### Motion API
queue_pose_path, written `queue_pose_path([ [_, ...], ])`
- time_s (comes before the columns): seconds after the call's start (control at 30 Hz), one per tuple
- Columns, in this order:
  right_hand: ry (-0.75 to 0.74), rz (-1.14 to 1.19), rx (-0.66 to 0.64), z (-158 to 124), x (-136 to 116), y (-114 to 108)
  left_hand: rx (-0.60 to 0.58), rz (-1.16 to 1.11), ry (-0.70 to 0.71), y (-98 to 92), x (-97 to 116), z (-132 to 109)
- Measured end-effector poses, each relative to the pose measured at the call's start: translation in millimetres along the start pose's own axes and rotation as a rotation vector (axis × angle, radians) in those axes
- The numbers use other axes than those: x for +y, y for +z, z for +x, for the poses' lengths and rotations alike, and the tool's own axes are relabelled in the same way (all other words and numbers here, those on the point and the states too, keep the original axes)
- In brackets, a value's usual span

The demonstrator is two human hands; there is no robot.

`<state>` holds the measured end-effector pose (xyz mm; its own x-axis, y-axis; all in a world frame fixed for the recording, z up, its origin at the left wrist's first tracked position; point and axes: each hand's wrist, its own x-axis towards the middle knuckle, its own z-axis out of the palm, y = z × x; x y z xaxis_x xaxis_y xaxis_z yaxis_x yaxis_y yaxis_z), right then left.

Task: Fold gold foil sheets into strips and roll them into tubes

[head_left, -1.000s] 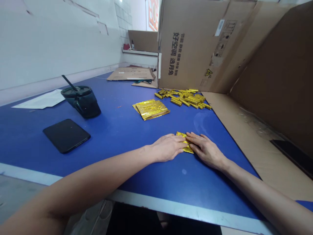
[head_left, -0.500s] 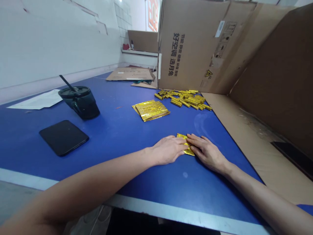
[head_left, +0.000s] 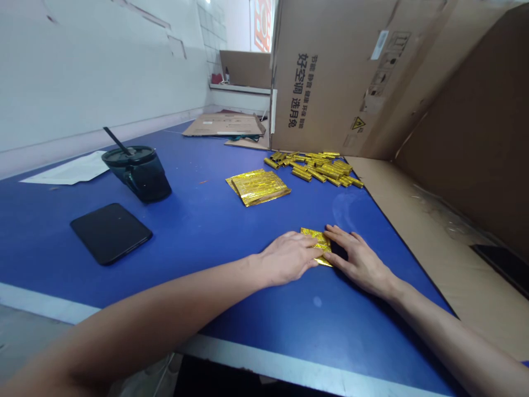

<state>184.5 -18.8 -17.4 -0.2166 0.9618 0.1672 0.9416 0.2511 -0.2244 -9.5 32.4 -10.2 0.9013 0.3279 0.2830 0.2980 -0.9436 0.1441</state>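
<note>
Resting my open left hand (head_left: 285, 258) and right hand (head_left: 357, 259) on the small gold foil packet (head_left: 317, 246) (fingers flat, not closed around it), it lies between them on the blue surface (head_left: 198, 309). A foil stack (head_left: 258, 187) sits at eleven o'clock, rolled foil tubes (head_left: 316, 168) at twelve.

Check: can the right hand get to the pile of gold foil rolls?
Probably yes. The right hand lies on the blue tabletop, and nothing stands between it and the gold foil rolls; it would only have to leave the folded foil packet beside it.
</note>
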Motion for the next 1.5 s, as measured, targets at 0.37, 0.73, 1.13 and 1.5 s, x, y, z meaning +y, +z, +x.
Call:
queue_pose_path([
  [0.37,0.006,0.048,0.041,-2,-2,0,0.007,-0.231,-0.174,-8.5,-1,-4],
  [0.73,0.002,0.088,0.148,-1,-4,0,0.009,-0.322,-0.339,-10.7,-4,-2],
  [1.13,-0.016,0.113,0.119,-2,-10,-7,0.061,-0.341,-0.379,-5.1,-6,2],
  [1.5,0.009,0.172,0.088,0,-12,-8,0.071,-0.23,-0.399,1.1,-6,3],
])
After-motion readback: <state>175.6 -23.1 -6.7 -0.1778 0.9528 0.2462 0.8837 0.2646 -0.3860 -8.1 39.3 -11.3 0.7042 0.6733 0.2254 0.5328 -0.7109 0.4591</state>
